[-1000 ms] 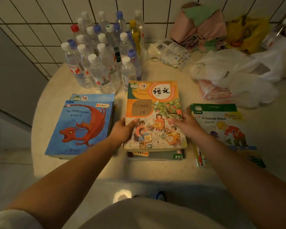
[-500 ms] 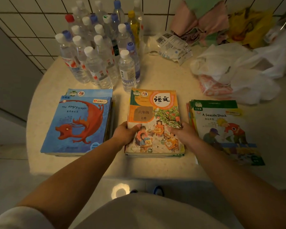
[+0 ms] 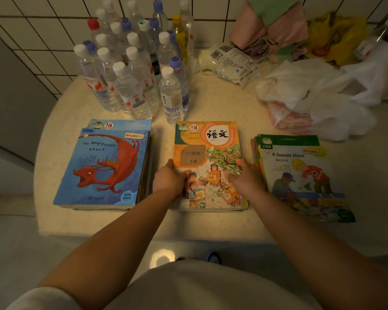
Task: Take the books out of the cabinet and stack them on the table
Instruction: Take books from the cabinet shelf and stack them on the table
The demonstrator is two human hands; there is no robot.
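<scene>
Your left hand [image 3: 169, 181] and right hand [image 3: 244, 181] grip the two side edges of the orange Chinese textbook [image 3: 207, 162], thumbs curled onto its cover, apparently to square it on the middle pile near the front edge of the round table [image 3: 211, 104]. To its left lies the pile topped by the blue "Angry Dragon" reader [image 3: 103, 166], to its right the pile topped by "A Seaside Shock" [image 3: 300, 175], each close beside but apart, probably sorted by size. Water bottles [image 3: 132, 63] crowd the back left edge and plastic bags [image 3: 311, 92] the back right, leaving the front for stacking.
</scene>
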